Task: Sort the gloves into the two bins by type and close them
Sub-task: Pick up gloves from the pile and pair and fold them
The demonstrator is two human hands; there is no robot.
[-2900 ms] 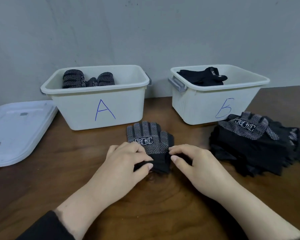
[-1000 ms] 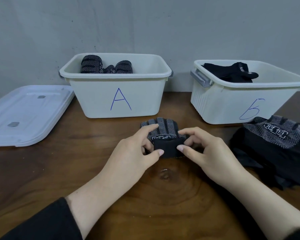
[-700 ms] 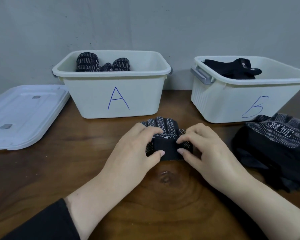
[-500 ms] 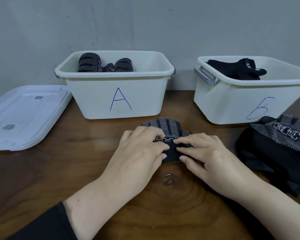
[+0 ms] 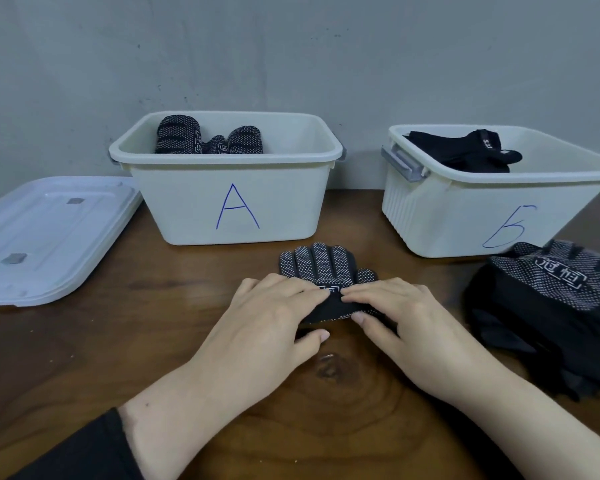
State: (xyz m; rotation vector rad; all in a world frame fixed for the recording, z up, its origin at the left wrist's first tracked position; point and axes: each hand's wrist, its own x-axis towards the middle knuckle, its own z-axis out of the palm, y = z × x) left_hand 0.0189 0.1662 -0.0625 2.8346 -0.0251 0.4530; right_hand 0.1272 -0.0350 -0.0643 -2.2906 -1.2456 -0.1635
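A white lid (image 5: 45, 237) lies flat on the left, so no bin is closed yet. Bin A (image 5: 229, 199) has rolled dotted gloves (image 5: 208, 136) inside. In front of it, the left hand (image 5: 267, 327) and the right hand (image 5: 406, 320) press and roll one dotted glove (image 5: 323, 268), fingers curled on its cuff. Bin B (image 5: 465, 209) has plain black gloves (image 5: 465, 150). A pile of gloves (image 5: 548, 306) waits on the right. The table (image 5: 84, 358) is brown wood, by a gray wall (image 5: 291, 46).

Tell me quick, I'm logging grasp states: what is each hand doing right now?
Left hand: fingers on top, thumb curled under, gripping the rolled cuff of the dotted glove.
Right hand: gripping the same glove's rolled cuff.
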